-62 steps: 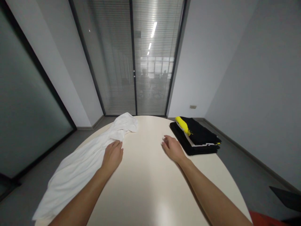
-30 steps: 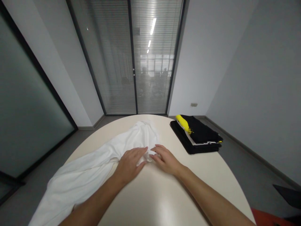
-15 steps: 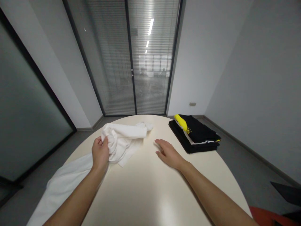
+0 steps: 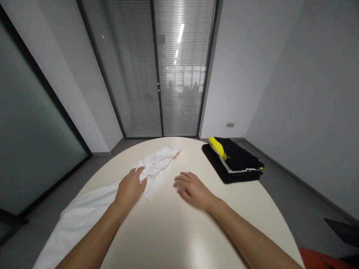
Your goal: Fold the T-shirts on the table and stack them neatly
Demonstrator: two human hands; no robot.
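Observation:
A white cloth garment (image 4: pixel 159 161) lies crumpled at the far left of the table, its kind not plain from here. More of it runs along the left edge and past the table's near side, partly behind my left forearm. My left hand (image 4: pixel 131 188) rests on the bunched part, palm down, thumb and forefinger apart; its other fingers are mostly hidden. To the right of the cloth, my right hand (image 4: pixel 195 190) is held over the table with its fingers apart and nothing in them.
The round cream table (image 4: pixel 168 231) has a stack of folded black clothes (image 4: pixel 241 155) at its right edge, the top one with a yellow patch. A red chair (image 4: pixel 314 257) shows at the lower right. Glass panels with blinds (image 4: pixel 140 112) stand beyond the table.
My left hand has moved right and down, loosening its grip on the raised bunch, and the cloth now lies flatter. My right hand has come a little left, towards the cloth.

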